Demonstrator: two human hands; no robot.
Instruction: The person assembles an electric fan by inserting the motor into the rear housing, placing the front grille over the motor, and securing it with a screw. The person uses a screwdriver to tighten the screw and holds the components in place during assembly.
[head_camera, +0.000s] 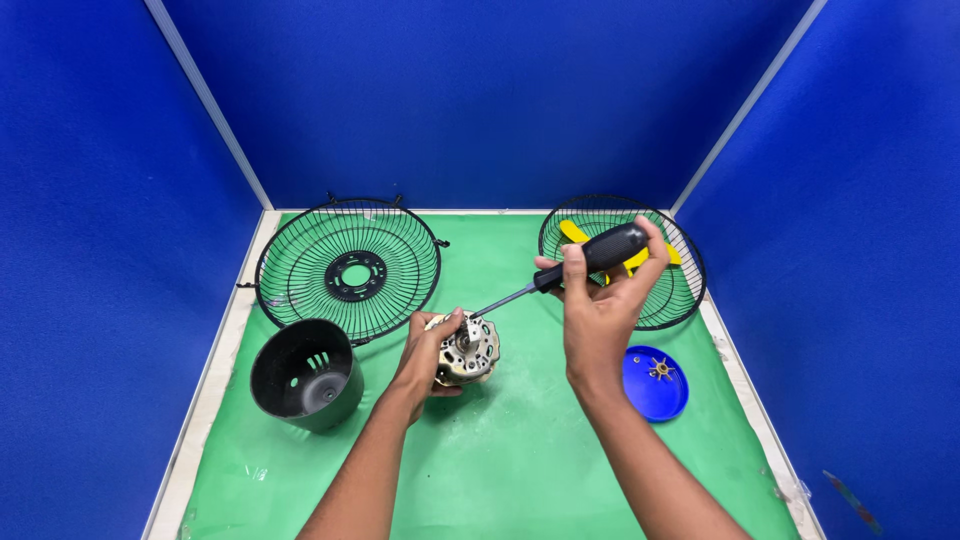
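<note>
My left hand (425, 350) grips a round metal fan motor (470, 349) resting on the green mat (520, 440), near its middle. My right hand (600, 300) holds a black-handled screwdriver (590, 255) tilted down to the left, its thin shaft ending at the top of the motor. Both forearms reach in from the bottom edge.
A black wire fan guard (348, 266) lies at the back left. A second guard (680, 285) with yellow blades inside lies at the back right. A black plastic motor housing (305, 375) stands at the left, and a blue round lid (655, 383) with small parts at the right. Blue partition walls surround the table.
</note>
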